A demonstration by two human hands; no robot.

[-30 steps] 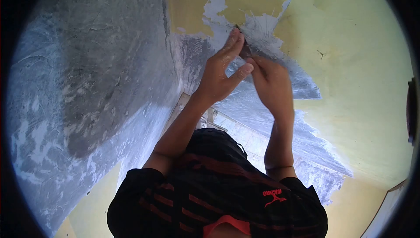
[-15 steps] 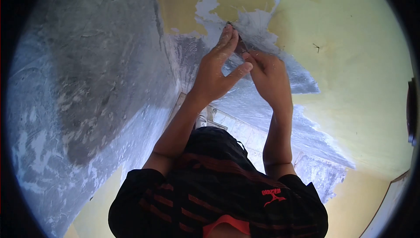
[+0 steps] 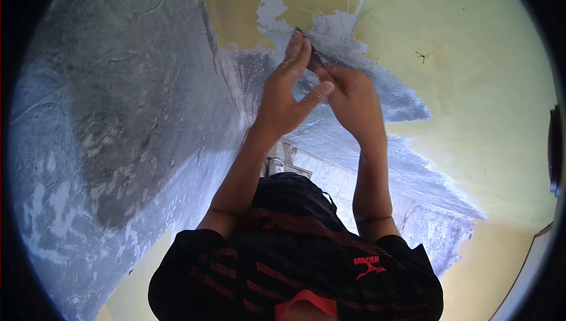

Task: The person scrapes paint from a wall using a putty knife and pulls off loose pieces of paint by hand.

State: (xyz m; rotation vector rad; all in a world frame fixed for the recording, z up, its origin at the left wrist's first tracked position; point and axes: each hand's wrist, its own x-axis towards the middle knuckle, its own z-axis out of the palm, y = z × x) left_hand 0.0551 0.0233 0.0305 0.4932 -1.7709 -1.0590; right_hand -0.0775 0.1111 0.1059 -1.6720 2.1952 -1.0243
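A scraper [image 3: 315, 59] with a thin dark blade lies at a slant against the wall where yellow paint gives way to bare grey plaster. My right hand [image 3: 352, 100] is closed around its handle, which is mostly hidden in the fist. The fingers of my left hand [image 3: 283, 94] are stretched out together and press on the blade near its far end. The left thumb stands apart, its tip close to the right hand. Patches of bare grey plaster [image 3: 336, 29] with ragged paint edges surround the blade.
A grey, scuffed wall [image 3: 135, 85] meets this one at a corner on the left. Yellow paint [image 3: 466, 85] covers the right side, with a small dark mark [image 3: 421, 56] on it. Pale floor tiles [image 3: 321, 173] and a shoe [image 3: 275, 166] show below.
Both hands and the scraper have shifted slightly left in the view, along with the wall around them. The hold on the scraper looks the same.
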